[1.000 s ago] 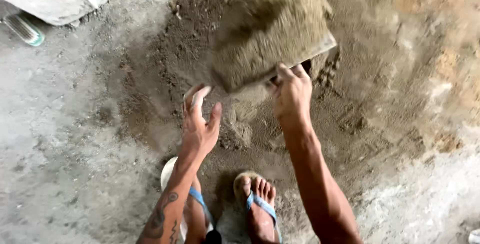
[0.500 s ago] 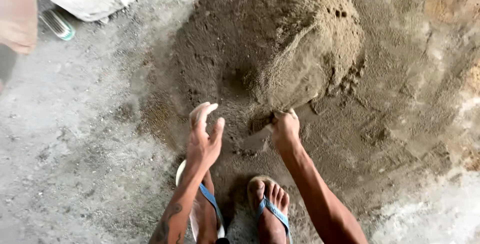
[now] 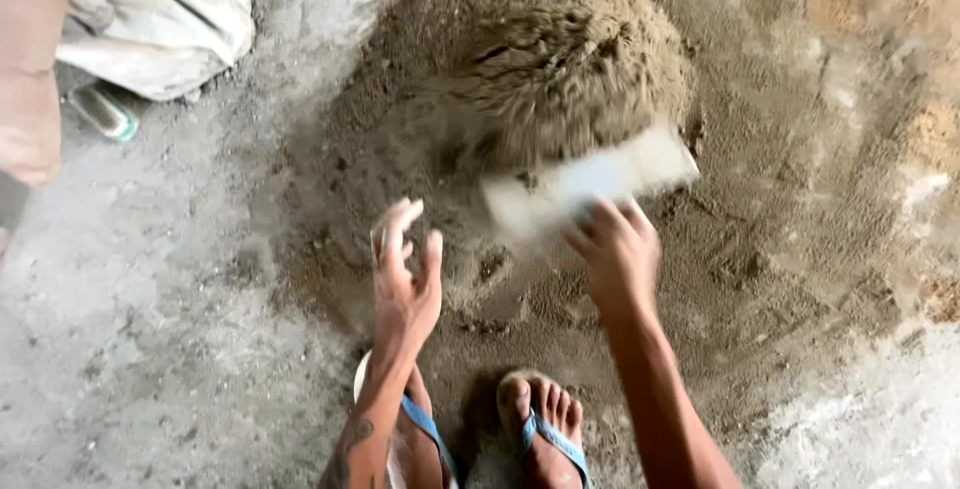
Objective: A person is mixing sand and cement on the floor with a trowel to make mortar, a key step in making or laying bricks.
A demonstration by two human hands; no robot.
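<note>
Right hand (image 3: 620, 254) grips pale flat scoop (image 3: 590, 187) dumping sand onto mound (image 3: 560, 69) (left hand (image 3: 405, 274) open, empty); next, likely refill.

Both arms are seen bare, with no sleeves. A dark tattoo (image 3: 352, 441) is seen on the left forearm, at seven o'clock. Flip-flops with blue straps (image 3: 548, 436) are worn on both feet, at six o'clock.

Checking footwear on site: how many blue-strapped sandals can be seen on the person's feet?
2: one sandal under the left foot at the bottom edge, below the left hand; the other sandal on the right foot beside it. Both are partly cut off.
</note>
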